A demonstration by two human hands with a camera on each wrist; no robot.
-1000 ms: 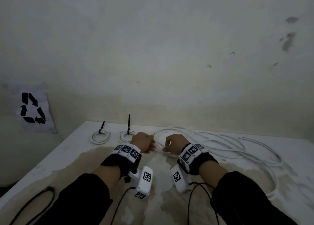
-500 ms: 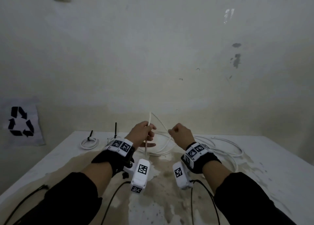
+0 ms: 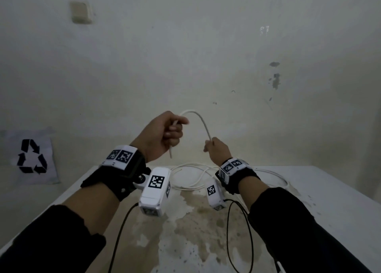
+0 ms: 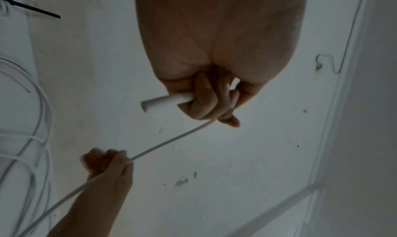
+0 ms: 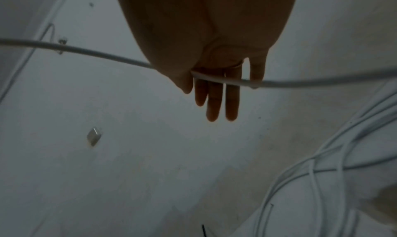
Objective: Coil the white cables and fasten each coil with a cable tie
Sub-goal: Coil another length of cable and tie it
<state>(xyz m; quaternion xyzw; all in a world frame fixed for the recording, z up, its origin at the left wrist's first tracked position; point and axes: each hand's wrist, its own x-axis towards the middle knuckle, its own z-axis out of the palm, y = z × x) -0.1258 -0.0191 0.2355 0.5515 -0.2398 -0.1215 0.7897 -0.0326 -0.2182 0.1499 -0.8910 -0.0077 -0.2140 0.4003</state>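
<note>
My left hand [image 3: 165, 134] is raised above the table and grips a white cable [image 3: 203, 124] near its cut end, which pokes out below the fist [image 4: 163, 101]. From there the cable arcs over to my right hand [image 3: 216, 149], lower and to the right. The right thumb holds the cable against the fingers [image 5: 232, 96], and the cable [image 5: 86, 51] runs on past both sides of the hand. More loose white cable [image 3: 191, 175] lies in loops on the white table [image 3: 329, 190] under the hands. A black cable tie [image 4: 32, 9] shows at the left wrist view's edge.
The table's middle is stained brown [image 3: 202, 221]. Black leads [image 3: 239, 231] trail from the wrist cameras across the near table. A recycling sign [image 3: 32, 159] hangs on the wall at left, and a wall switch [image 3: 80, 14] sits higher up. The wall stands close behind the table.
Both hands rose from the table, lifting a cable. The left hand climbed highest with the cable's end. The two small tied coils at the back left have left the view.
</note>
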